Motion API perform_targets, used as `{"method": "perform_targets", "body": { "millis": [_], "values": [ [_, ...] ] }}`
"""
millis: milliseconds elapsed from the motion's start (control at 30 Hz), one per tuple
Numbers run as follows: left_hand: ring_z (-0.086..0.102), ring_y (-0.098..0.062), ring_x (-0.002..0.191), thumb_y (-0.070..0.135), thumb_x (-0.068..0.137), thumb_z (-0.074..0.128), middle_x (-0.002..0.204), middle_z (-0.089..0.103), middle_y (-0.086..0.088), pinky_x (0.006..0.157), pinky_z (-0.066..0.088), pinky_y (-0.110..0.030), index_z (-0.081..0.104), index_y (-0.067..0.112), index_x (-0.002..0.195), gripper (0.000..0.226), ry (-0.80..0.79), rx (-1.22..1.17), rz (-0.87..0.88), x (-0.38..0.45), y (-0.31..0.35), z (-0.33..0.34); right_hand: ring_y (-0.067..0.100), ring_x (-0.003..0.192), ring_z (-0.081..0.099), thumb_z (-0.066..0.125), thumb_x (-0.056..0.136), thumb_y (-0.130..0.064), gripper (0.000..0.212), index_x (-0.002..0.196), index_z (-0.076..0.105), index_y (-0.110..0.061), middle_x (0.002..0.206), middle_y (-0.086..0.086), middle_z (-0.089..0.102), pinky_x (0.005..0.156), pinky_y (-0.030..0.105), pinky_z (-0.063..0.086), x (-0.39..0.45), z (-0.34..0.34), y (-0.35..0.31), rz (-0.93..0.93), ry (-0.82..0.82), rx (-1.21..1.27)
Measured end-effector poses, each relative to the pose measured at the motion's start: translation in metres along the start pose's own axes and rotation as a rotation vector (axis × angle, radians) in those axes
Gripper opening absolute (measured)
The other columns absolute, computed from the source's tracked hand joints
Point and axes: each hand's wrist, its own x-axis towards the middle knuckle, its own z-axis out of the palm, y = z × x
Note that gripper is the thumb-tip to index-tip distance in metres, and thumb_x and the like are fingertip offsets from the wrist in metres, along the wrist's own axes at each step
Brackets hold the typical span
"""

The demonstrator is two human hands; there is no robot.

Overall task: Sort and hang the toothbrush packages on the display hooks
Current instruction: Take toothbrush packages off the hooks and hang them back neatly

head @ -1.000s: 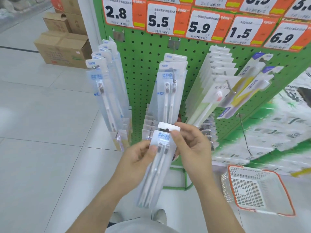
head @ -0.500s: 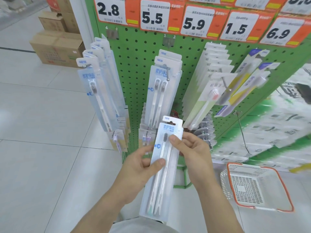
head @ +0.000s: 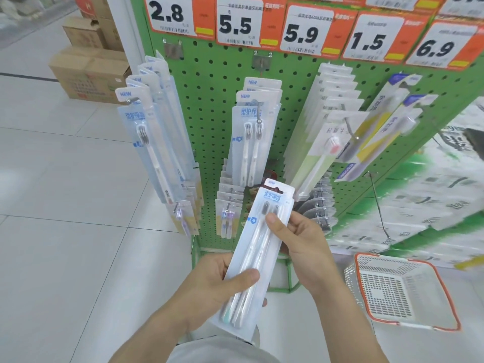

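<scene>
Below the green pegboard (head: 209, 106), held up slanted: clear flat two-toothbrush pack (head: 255, 247); pinched low by left hand (head: 217, 281), pinched high by right hand (head: 301, 242); hole end up, likely for the matching middle hook (head: 259, 113).

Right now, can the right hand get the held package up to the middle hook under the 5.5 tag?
Probably yes: the right hand grips the package, and nothing stands between it and the middle hook above.

I see hanging packs on the middle hook (head: 258, 111) blocking twelve o'clock, more packs (head: 154, 132) at ten, angled packs (head: 330, 142) at one, open floor (head: 65, 231) at nine, basket (head: 403, 292) at three.
</scene>
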Motion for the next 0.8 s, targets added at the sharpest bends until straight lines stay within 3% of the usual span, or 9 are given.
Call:
{"method": "perform_targets", "body": {
  "millis": [133, 267, 367, 433, 633, 800],
  "values": [
    [0.074, -0.042, 0.086, 0.017, 0.088, 0.067, 0.098, 0.075, -0.024, 0.075, 0.061, -0.042, 0.075, 0.005, 0.105, 0.022, 0.056, -0.016, 0.026, 0.001, 0.0, 0.002, 0.028, 0.084, 0.075, 0.073, 0.086, -0.013, 0.025, 0.11, 0.075, -0.006, 0.099, 0.018, 0.077, 0.073, 0.035, 0.061, -0.004, -0.003, 0.007, 0.044, -0.127, -0.128],
    [0.073, -0.037, 0.097, 0.014, 0.094, 0.065, 0.107, 0.075, -0.02, 0.08, 0.058, -0.036, 0.069, 0.005, 0.117, 0.025, -0.025, 0.043, -0.024, -0.002, 0.002, -0.001, 0.03, 0.083, 0.075, 0.074, 0.085, -0.01, 0.022, 0.106, 0.076, -0.005, 0.098, 0.018, 0.077, 0.077, 0.041, 0.061, -0.003, -0.005, 0.011, 0.034, -0.025, -0.083],
    [0.072, -0.037, 0.101, 0.013, 0.097, 0.062, 0.11, 0.074, -0.02, 0.089, 0.06, -0.047, 0.065, 0.004, 0.123, 0.028, -0.084, 0.124, -0.068, -0.009, 0.002, -0.008, 0.035, 0.091, 0.074, 0.075, 0.084, -0.01, 0.023, 0.106, 0.075, -0.001, 0.099, 0.018, 0.077, 0.084, 0.049, 0.059, -0.002, -0.011, 0.013, 0.053, 0.055, -0.043],
    [0.073, -0.037, 0.099, 0.015, 0.096, 0.063, 0.107, 0.074, -0.019, 0.088, 0.059, -0.051, 0.065, 0.003, 0.121, 0.028, -0.077, 0.136, -0.079, -0.012, 0.001, -0.009, 0.037, 0.095, 0.074, 0.073, 0.086, -0.008, 0.023, 0.108, 0.074, -0.001, 0.1, 0.017, 0.077, 0.084, 0.046, 0.06, -0.003, -0.012, 0.014, 0.073, 0.055, -0.044],
    [0.074, -0.036, 0.097, 0.015, 0.095, 0.063, 0.105, 0.075, -0.016, 0.081, 0.062, -0.044, 0.066, 0.005, 0.12, 0.027, -0.071, 0.134, -0.076, -0.015, -0.002, -0.009, 0.03, 0.094, 0.072, 0.068, 0.091, -0.016, 0.023, 0.111, 0.074, -0.007, 0.106, 0.015, 0.077, 0.089, 0.049, 0.057, -0.002, -0.004, 0.019, 0.036, 0.098, 0.025],
    [0.073, -0.037, 0.1, 0.019, 0.097, 0.064, 0.111, 0.074, -0.016, 0.093, 0.057, -0.051, 0.064, 0.006, 0.124, 0.03, -0.065, 0.123, -0.074, -0.017, -0.007, -0.009, 0.027, 0.093, 0.072, 0.063, 0.094, -0.015, 0.02, 0.111, 0.073, -0.009, 0.107, 0.015, 0.076, 0.086, 0.044, 0.059, 0.0, 0.0, 0.022, 0.02, 0.052, 0.047]
  ]
}}
